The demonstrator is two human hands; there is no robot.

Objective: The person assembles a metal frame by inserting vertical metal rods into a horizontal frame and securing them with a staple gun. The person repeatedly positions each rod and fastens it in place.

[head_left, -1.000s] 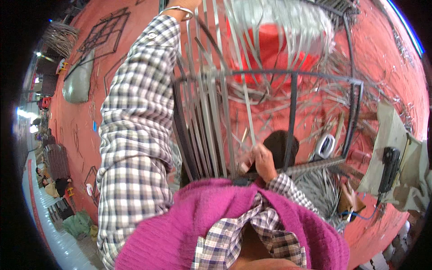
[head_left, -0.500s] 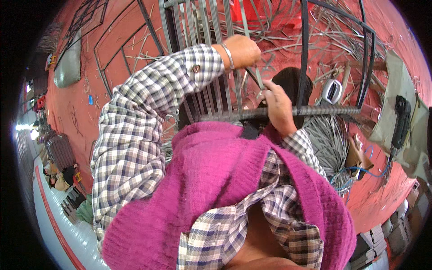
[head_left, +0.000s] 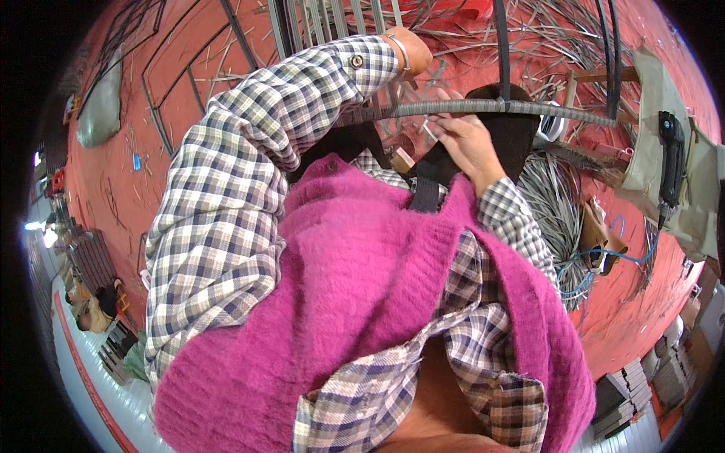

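A dark metal frame lies across my lap, its near bar (head_left: 445,108) wrapped in grey strip. Several flat grey strips (head_left: 340,19) run lengthwise over its left part. Above the bar is my left hand (head_left: 411,53), a bangle at its wrist. It is curled closed with its back showing, and what it grips is hidden. Just under the bar, my right hand (head_left: 472,143) pinches a narrow pale strip (head_left: 429,130) at its fingertips. The other end of this strip cannot be made out.
Loose strips (head_left: 555,57) litter the red floor at the far right. A bundle of grey strips (head_left: 555,196) lies right of my lap, near a black-handled tool (head_left: 669,158) on pale cloth. Bare metal frames (head_left: 192,68) and a wrapped bundle (head_left: 100,113) are at the left.
The wrapped bar now appears farther up the picture. My left hand has moved up, and my right hand has shifted slightly up to just below the bar.
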